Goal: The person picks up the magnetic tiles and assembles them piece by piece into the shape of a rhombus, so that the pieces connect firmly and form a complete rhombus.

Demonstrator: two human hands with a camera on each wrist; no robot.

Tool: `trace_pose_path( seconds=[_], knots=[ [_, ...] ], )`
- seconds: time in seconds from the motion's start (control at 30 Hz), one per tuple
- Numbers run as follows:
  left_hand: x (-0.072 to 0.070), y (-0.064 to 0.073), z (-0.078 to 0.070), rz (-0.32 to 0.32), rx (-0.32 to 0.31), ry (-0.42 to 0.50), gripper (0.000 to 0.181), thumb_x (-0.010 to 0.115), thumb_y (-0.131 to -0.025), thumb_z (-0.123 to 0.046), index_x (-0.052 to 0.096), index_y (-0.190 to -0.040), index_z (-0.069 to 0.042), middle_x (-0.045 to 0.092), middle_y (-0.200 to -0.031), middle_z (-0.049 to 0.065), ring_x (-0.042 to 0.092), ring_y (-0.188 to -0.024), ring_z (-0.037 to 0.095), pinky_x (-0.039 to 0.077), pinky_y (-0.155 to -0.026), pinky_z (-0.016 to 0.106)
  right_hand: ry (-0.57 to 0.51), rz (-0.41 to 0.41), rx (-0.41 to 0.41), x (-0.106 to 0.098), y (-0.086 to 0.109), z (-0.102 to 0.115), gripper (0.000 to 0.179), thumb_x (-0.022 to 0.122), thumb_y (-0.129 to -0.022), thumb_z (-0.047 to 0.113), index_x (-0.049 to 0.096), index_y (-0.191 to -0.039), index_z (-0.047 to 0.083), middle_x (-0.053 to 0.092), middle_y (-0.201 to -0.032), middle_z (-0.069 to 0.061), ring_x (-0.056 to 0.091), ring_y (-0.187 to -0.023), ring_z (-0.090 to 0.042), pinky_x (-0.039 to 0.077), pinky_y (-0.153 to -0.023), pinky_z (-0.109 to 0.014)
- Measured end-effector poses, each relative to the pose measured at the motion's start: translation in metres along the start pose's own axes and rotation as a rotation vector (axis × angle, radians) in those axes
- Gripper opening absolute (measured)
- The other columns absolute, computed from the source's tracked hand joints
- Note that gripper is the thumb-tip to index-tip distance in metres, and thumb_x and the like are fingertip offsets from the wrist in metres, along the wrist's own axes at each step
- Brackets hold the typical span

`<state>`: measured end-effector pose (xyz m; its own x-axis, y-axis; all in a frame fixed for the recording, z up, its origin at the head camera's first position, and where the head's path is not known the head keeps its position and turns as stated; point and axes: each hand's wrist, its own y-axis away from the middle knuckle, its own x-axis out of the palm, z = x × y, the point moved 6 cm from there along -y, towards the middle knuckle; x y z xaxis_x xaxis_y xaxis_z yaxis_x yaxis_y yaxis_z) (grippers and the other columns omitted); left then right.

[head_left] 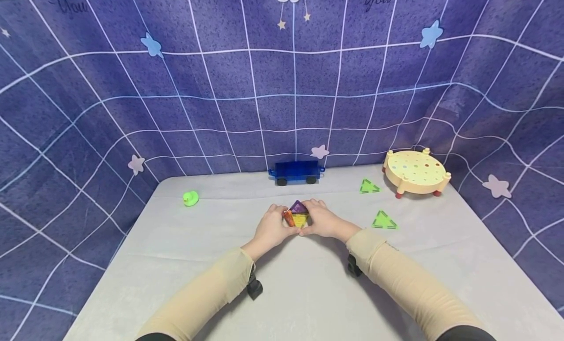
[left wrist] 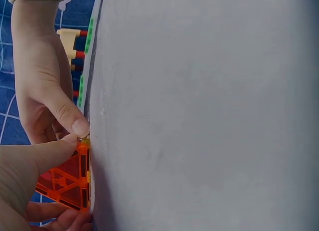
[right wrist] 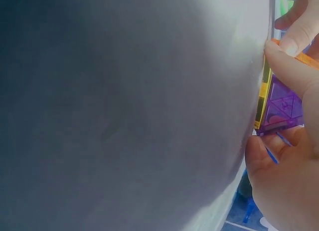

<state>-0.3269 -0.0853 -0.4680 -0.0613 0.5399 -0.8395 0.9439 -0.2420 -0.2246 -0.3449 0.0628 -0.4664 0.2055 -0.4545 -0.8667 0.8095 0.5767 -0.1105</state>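
In the head view, small translucent triangular magnetic tiles stand together at the middle of the table, between both hands. A yellow tile (head_left: 299,220) lies at the base, with an orange tile (left wrist: 67,178) raised along its left side and a purple tile (right wrist: 286,104) along its far right side. My left hand (head_left: 270,227) pinches the orange tile, thumb near its front corner and fingers at the other end. My right hand (head_left: 325,218) grips the purple tile from the right. Both thumb tips meet at the near corner. Something reddish shows through the tiles.
A blue wheeled toy wagon base (head_left: 297,171) stands behind the hands. Two green triangular tiles (head_left: 384,220) lie to the right, near a cream toy table (head_left: 416,170) with short legs. A green toy duck (head_left: 191,198) sits at left. A blue curtain (head_left: 229,96) borders the table.
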Motion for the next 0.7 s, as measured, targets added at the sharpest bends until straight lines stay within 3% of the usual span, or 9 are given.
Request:
trace_pose_path(
  seconds=[0.3, 0.57, 0.7],
  knots=[
    [0.0014, -0.0015, -0.0019, 0.013, 0.013, -0.017, 0.069, 0.091, -0.073, -0.04, 0.067, -0.123, 0.001, 0.059, -0.107, 0.011, 0.062, -0.095, 0.027, 0.054, -0.086, 0.042, -0.011, 0.004, 0.008, -0.0003, 0.0016, 0.0002, 0.089, 0.091, -0.076, 0.028, 0.045, -0.143, -0.009, 0.055, -0.137, -0.022, 0.048, -0.125, -0.037, 0.035, -0.11, -0.051],
    [0.0048, -0.0004, -0.0064, 0.071, 0.003, -0.099, 0.075, 0.085, -0.081, -0.042, 0.061, -0.136, 0.002, 0.055, -0.111, 0.01, 0.057, -0.096, 0.026, 0.054, -0.074, 0.041, 0.001, 0.006, -0.011, 0.0005, 0.0021, 0.001, 0.086, 0.09, -0.077, 0.028, 0.047, -0.141, -0.009, 0.055, -0.136, -0.022, 0.048, -0.126, -0.036, 0.034, -0.111, -0.051],
    [0.006, -0.0012, -0.0087, 0.091, 0.002, -0.149, 0.078, 0.082, -0.085, -0.044, 0.056, -0.142, 0.003, 0.054, -0.115, 0.011, 0.056, -0.099, 0.027, 0.055, -0.074, 0.042, 0.007, 0.006, -0.021, 0.0005, 0.0019, 0.0014, 0.083, 0.09, -0.077, 0.027, 0.049, -0.14, -0.008, 0.056, -0.134, -0.021, 0.049, -0.127, -0.035, 0.033, -0.112, -0.051]
  ],
)
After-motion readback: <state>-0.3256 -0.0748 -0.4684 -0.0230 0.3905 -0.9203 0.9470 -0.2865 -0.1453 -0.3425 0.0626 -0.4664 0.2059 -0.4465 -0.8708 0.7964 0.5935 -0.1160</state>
